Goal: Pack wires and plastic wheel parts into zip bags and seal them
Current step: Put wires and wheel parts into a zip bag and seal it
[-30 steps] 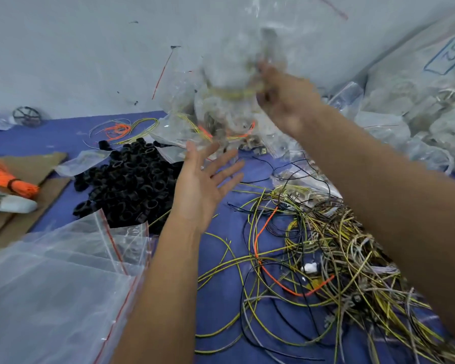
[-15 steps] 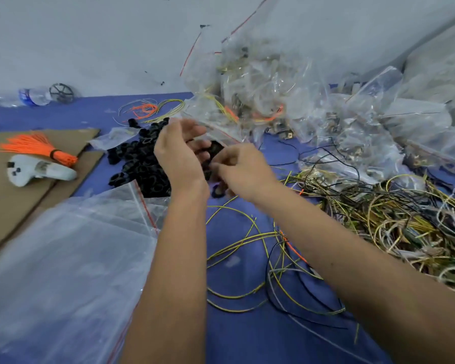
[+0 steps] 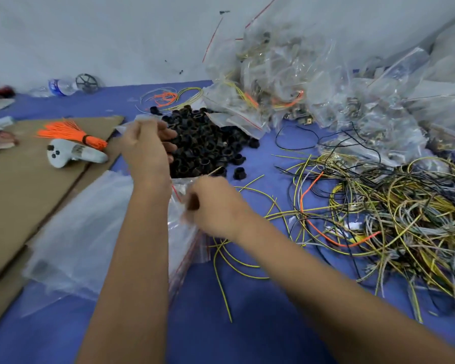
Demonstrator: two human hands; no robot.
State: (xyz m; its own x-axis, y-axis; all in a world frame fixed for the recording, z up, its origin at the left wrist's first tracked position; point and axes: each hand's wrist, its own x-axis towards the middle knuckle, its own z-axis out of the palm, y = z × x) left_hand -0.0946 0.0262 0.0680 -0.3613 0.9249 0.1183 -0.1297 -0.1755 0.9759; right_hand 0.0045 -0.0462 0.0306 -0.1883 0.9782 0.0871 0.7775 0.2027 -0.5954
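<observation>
Two hands over blue mat. Right hand [image 3: 216, 206] curled, pinching red-striped mouth of zip bags [image 3: 90, 232], stack spreading left beneath both forearms. Left hand [image 3: 146, 148] raised just beyond, fingers bent; grip unclear, blurred. Black wheel parts [image 3: 205, 143] heaped just past left fingertips. Wire tangle [image 3: 392, 219] right of right hand. Filled bags [image 3: 286, 82] far beyond.

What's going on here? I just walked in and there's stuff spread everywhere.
A person is packing small parts into zip bags. The right hand pinches the top of an empty bag from the stack of zip bags; the left hand is raised over the pile of black plastic parts, though what it holds is unclear. A tangle of wires lies at right, filled bags behind.
</observation>
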